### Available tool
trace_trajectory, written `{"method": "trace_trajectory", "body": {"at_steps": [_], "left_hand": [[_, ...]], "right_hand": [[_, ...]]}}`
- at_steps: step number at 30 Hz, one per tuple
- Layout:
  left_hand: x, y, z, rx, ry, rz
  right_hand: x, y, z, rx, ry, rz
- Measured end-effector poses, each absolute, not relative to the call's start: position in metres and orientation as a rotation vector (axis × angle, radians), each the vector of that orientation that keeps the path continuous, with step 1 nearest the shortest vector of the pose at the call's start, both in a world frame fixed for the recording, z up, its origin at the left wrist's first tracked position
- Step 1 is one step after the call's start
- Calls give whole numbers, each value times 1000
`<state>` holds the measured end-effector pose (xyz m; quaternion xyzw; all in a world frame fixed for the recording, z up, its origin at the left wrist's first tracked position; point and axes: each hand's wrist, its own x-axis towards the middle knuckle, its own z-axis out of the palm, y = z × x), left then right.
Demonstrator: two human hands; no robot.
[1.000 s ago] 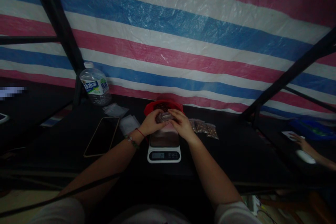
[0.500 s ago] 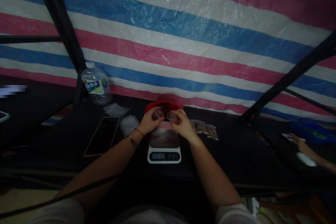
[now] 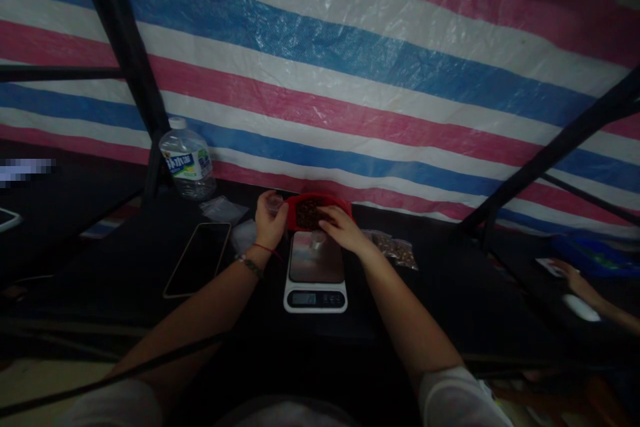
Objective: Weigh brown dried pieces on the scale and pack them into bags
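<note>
A white kitchen scale (image 3: 316, 273) with a lit display lies before me, and a small clear cup (image 3: 317, 240) stands on its plate. Behind it is a red tray (image 3: 345, 203) holding small dark brown pieces (image 3: 307, 212). My left hand (image 3: 270, 221), left of the tray, is closed round another small clear cup (image 3: 274, 202). My right hand (image 3: 343, 227) reaches over the tray's right front part, just above the cup on the scale. Its fingers are apart at the edge of the brown pieces; whether a piece is between the fingertips is too small to tell.
Filled clear bags (image 3: 400, 252) lie right of the scale. To the left are a phone (image 3: 199, 260), flat clear bags (image 3: 224, 209) and a large plastic bottle (image 3: 186, 160). Another person's hand (image 3: 575, 277) is at the far right, near a blue container (image 3: 600, 255). Dark metal bars (image 3: 125, 47) slant upward.
The hands have parted. The left moved left with its cup, away from the tray's middle. A cup now stands on the scale plate, and my right hand no longer holds one.
</note>
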<state>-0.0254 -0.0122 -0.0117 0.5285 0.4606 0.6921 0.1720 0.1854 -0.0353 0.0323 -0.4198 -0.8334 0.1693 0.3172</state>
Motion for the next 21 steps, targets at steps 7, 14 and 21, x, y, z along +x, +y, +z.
{"method": "trace_trajectory", "body": {"at_steps": [7, 14, 21], "left_hand": [[-31, -12, -3, 1778, 1684, 1733], [-42, -5, -8, 1833, 1933, 907], [-40, -8, -1, 1799, 1860, 1144]], "right_hand": [[145, 29, 41, -1399, -2634, 468], [117, 44, 32, -1528, -2779, 488], [122, 42, 21, -1317, -2756, 331]]}}
